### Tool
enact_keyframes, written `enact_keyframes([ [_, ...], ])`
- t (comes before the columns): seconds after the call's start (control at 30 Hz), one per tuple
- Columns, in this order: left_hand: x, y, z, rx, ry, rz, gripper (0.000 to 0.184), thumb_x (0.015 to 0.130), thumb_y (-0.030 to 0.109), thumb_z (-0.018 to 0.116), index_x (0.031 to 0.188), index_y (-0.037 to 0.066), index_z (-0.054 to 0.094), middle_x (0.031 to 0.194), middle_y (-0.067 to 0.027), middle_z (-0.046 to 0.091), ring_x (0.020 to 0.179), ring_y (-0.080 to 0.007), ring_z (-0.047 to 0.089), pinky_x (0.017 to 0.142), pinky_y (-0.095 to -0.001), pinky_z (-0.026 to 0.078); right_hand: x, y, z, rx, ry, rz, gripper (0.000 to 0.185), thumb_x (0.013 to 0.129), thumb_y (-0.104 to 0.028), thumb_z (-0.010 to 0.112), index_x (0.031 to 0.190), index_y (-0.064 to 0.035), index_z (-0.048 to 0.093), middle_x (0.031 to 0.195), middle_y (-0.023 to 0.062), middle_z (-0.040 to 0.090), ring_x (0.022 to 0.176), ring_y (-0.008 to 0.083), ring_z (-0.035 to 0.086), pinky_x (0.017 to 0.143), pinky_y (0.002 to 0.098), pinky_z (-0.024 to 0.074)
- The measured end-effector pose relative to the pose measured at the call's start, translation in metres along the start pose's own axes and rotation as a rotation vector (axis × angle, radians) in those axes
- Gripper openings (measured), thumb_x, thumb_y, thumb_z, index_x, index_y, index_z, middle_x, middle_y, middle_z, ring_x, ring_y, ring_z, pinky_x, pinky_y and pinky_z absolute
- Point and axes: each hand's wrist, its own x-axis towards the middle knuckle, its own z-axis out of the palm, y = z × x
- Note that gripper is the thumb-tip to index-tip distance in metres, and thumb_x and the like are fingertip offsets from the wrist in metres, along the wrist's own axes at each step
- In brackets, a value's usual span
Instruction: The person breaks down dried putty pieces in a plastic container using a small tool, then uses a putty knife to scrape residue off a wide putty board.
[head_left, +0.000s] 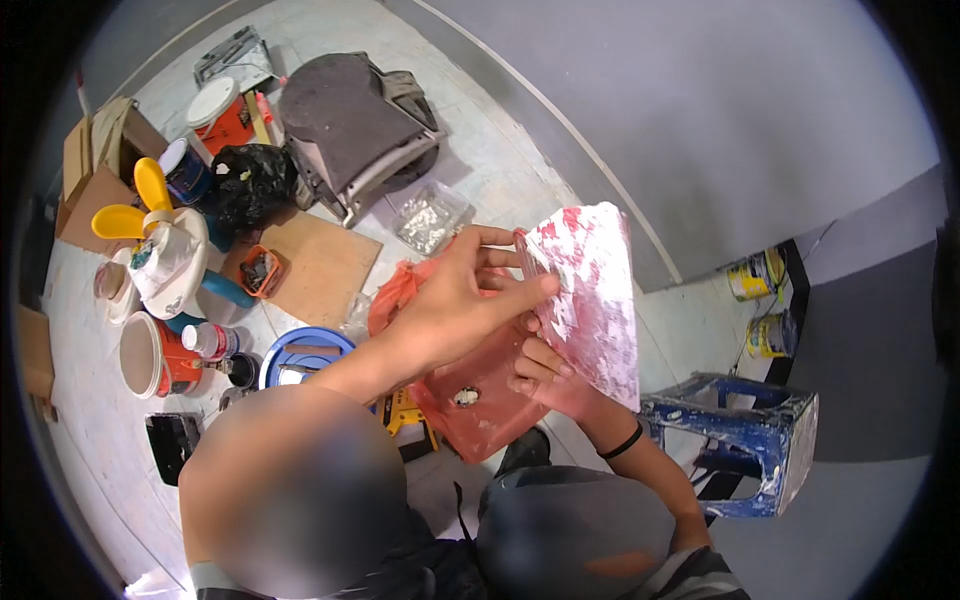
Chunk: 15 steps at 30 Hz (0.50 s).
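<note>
A flat panel (595,300), smeared white and pinkish red, is held up in front of me. My left hand (465,290) pinches its left edge, thumb on the near face and fingers bent round the edge. Below it, my right hand (550,375) has its fingers curled at the lower left side of the panel, closed on it, partly hidden behind it; a black band circles that wrist. Under both hands lies a red plastic sheet or bag (480,425) with a small whitish lump on it.
A blue-rimmed lid (305,345), a yellow tool (402,412), a phone (172,445), an orange bucket (168,352) and a brown board (310,262) lie left. Behind are a dark folded seat (350,115) and a clear bag (430,218). A blue stool (740,435) and cans (755,275) stand right.
</note>
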Motion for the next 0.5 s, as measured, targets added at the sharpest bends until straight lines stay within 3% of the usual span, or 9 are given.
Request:
enact_keyframes([
  [0.1,-0.004,-0.020,0.000,-0.009,-0.052,-0.008,0.093,0.085,0.043,0.088,0.145,-0.009,0.038,0.132,-0.0203,0.054,0.117,-0.0231,0.058,0.097,-0.0350,0.052,-0.026,0.022,-0.031,0.002,-0.050,-0.072,0.041,0.110,-0.042,0.044,0.127,-0.0068,0.055,0.062,-0.0033,0.042,0.059,0.0103,0.044,0.080,0.0367,0.0442],
  [0.17,-0.009,-0.031,0.004,0.008,-0.055,-0.029,0.094,0.084,0.041,0.088,0.148,-0.005,0.036,0.135,-0.0198,0.052,0.117,-0.0234,0.057,0.099,-0.0356,0.052,-0.047,0.037,-0.032,-0.001,0.156,-0.081,0.038,0.111,-0.036,0.044,0.131,-0.0058,0.054,0.063,-0.0021,0.045,0.052,0.0116,0.043,0.076,0.0397,0.0500],
  [0.27,-0.013,-0.035,0.003,0.106,-0.094,0.035,0.097,0.084,0.038,0.089,0.154,0.003,0.032,0.142,-0.0190,0.046,0.120,-0.0251,0.057,0.102,-0.0374,0.050,-0.057,0.040,-0.027,-0.056,0.186,-0.109,0.036,0.111,-0.033,0.044,0.133,-0.0054,0.053,0.063,-0.0020,0.047,0.052,0.0104,0.047,0.076,0.0398,0.0521],
  [0.33,-0.019,-0.028,0.003,0.196,-0.127,0.107,0.099,0.085,0.037,0.089,0.157,0.007,0.029,0.147,-0.0187,0.042,0.122,-0.0263,0.057,0.105,-0.0387,0.049,-0.056,0.033,-0.017,-0.203,0.300,-0.201,0.035,0.111,-0.032,0.046,0.134,-0.0062,0.054,0.072,-0.0010,0.054,0.053,0.0080,0.045,0.066,0.0331,0.0495],
  [0.37,-0.023,-0.023,0.002,0.070,-0.148,0.079,0.095,0.087,0.035,0.088,0.158,0.010,0.030,0.149,-0.0183,0.042,0.125,-0.0267,0.056,0.106,-0.0398,0.048,-0.053,0.033,-0.008,-0.198,0.297,-0.203,0.035,0.111,-0.032,0.046,0.134,-0.0062,0.054,0.072,-0.0010,0.054,0.053,0.0080,0.045,0.066,0.0331,0.0495],
  [0.4,-0.025,-0.019,0.001,-0.055,-0.166,0.051,0.092,0.088,0.034,0.086,0.159,0.013,0.031,0.152,-0.0179,0.041,0.128,-0.0270,0.055,0.108,-0.0409,0.047,-0.047,0.035,0.006,-0.313,0.491,-0.285,0.035,0.110,-0.030,0.046,0.134,-0.0061,0.053,0.077,0.0005,0.057,0.053,0.0072,0.045,0.060,0.0295,0.0484],
  [0.5,-0.025,-0.017,-0.002,-0.069,-0.129,0.020,0.078,0.092,0.024,0.083,0.155,0.008,0.039,0.149,-0.0165,0.047,0.127,-0.0241,0.058,0.107,-0.0382,0.049,-0.047,0.037,0.011,-0.486,0.675,-0.413,0.033,0.110,-0.028,0.045,0.136,-0.0070,0.049,0.100,0.0069,0.068,0.057,0.0080,0.054,0.049,0.0228,0.0442],
])
